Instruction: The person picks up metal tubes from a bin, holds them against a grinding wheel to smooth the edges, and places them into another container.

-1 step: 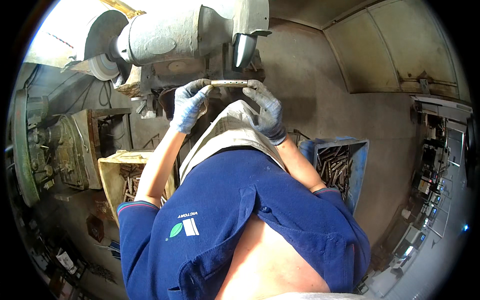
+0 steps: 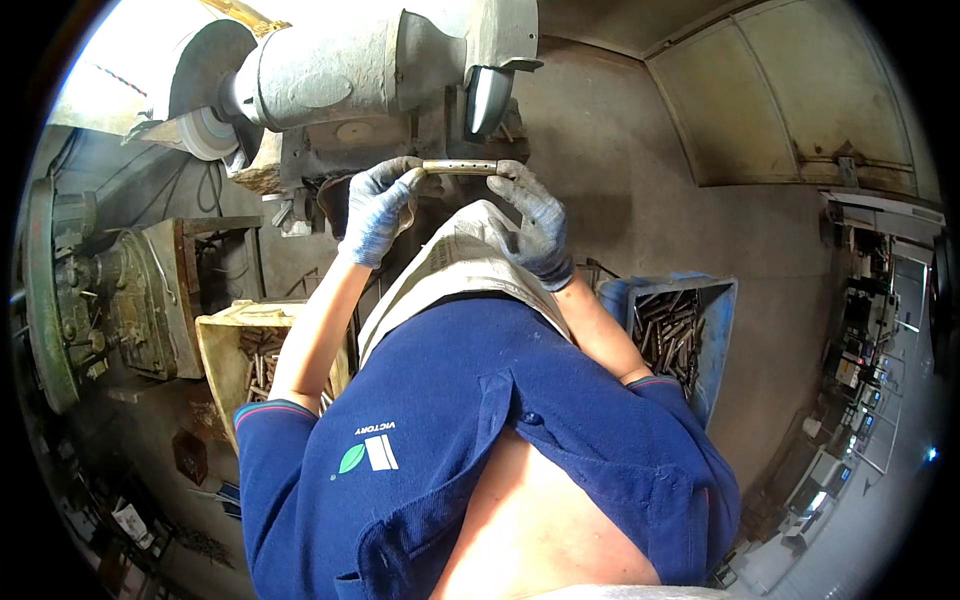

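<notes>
A short metal tube (image 2: 460,167) with a row of small holes lies level between my two gloved hands, in front of the grinding machine (image 2: 330,75). My left hand (image 2: 378,215) pinches its left end between thumb and fingers. At the opposite end, the fingers of my right hand (image 2: 537,225) close on the tip of the tube. The tube is just below a shiny rounded wheel or belt end (image 2: 489,102) on the machine's right side, apart from it. A pale grinding wheel (image 2: 207,135) sits under a guard at the machine's left.
Beside my left arm stands a yellowish bin (image 2: 222,350) with many metal pieces in it. A blue bin (image 2: 722,330) of similar metal tubes is by my right elbow. Another greenish machine (image 2: 140,290) stands at the far left. A pale cloth (image 2: 440,265) covers my lap.
</notes>
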A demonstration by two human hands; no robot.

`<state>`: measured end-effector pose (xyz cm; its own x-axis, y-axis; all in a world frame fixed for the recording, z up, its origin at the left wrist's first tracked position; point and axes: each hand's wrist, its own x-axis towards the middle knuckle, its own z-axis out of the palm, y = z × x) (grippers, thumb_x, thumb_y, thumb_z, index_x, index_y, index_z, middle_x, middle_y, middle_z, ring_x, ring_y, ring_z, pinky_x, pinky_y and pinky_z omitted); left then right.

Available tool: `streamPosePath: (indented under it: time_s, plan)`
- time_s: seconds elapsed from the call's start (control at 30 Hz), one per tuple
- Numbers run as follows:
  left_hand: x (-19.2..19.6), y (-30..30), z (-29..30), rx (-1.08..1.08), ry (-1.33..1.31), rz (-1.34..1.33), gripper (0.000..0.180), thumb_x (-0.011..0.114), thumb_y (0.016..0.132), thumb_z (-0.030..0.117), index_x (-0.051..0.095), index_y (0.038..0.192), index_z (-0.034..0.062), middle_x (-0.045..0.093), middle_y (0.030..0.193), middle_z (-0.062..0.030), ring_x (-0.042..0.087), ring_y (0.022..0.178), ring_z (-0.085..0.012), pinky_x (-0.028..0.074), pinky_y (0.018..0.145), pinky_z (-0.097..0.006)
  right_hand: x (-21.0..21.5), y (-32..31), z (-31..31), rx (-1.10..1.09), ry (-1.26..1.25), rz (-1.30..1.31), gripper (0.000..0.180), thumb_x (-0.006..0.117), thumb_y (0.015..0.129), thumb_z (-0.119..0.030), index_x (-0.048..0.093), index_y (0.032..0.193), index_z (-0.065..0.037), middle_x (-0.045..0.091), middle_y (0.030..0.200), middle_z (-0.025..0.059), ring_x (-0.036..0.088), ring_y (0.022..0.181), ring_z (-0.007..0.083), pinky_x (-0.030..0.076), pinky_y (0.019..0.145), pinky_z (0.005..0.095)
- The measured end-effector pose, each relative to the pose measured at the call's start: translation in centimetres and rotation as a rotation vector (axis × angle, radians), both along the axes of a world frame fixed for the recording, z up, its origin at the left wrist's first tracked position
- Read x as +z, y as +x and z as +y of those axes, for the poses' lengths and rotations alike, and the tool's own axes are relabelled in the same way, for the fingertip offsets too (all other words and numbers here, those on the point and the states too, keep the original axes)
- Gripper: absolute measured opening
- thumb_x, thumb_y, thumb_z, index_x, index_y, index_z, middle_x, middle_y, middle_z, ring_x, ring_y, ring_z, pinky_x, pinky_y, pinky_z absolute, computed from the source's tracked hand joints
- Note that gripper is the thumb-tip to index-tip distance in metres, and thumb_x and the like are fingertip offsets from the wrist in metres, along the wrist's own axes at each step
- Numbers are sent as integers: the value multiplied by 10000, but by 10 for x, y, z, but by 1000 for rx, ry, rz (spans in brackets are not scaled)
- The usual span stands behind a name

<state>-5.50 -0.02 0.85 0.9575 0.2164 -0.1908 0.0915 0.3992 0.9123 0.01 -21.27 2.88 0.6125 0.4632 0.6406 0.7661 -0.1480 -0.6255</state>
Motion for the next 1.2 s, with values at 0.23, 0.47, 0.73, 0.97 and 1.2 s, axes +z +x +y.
streamPosePath:
  time_s: [0.23,0.47,0.73,0.97,1.2]
  plan:
    - [10,10,-4,5,-59,124,139,634,849,139,642,891,8,634,656,-20,443,443,-18,321,405,-162,7,-10,-3,-4,-2,48,332,693,743,-129,641,1049,-11,587,1111,213,579,1050,327,443,915,366]
    - [10,18,-14,-29,91,-43,103,657,812,56,655,890,-11,651,794,-26,550,683,-54,433,626,-191,-21,-1,-6,-25,182,338,298,683,734,-29,636,1028,-3,581,1117,175,573,1048,282,451,883,320]
    - [-23,33,-16,-17,39,47,106,646,819,37,655,907,-20,659,810,-43,585,694,-76,471,635,-208,-41,8,-5,-112,145,444,273,673,737,23,661,1006,-23,606,1097,149,569,1066,233,450,894,300]
    - [-63,66,-46,97,-2,125,90,608,840,26,646,905,-24,668,794,-98,625,671,-138,503,605,-239,-82,36,-14,-215,211,596,174,658,783,-12,673,956,-5,643,1036,117,599,992,200,455,880,300]
    - [-67,78,-53,177,-90,152,71,620,826,5,645,880,-35,653,781,-85,628,680,-148,534,643,-259,-82,47,-9,-267,204,583,110,660,803,-74,682,892,-14,667,868,91,618,829,161,470,763,283]
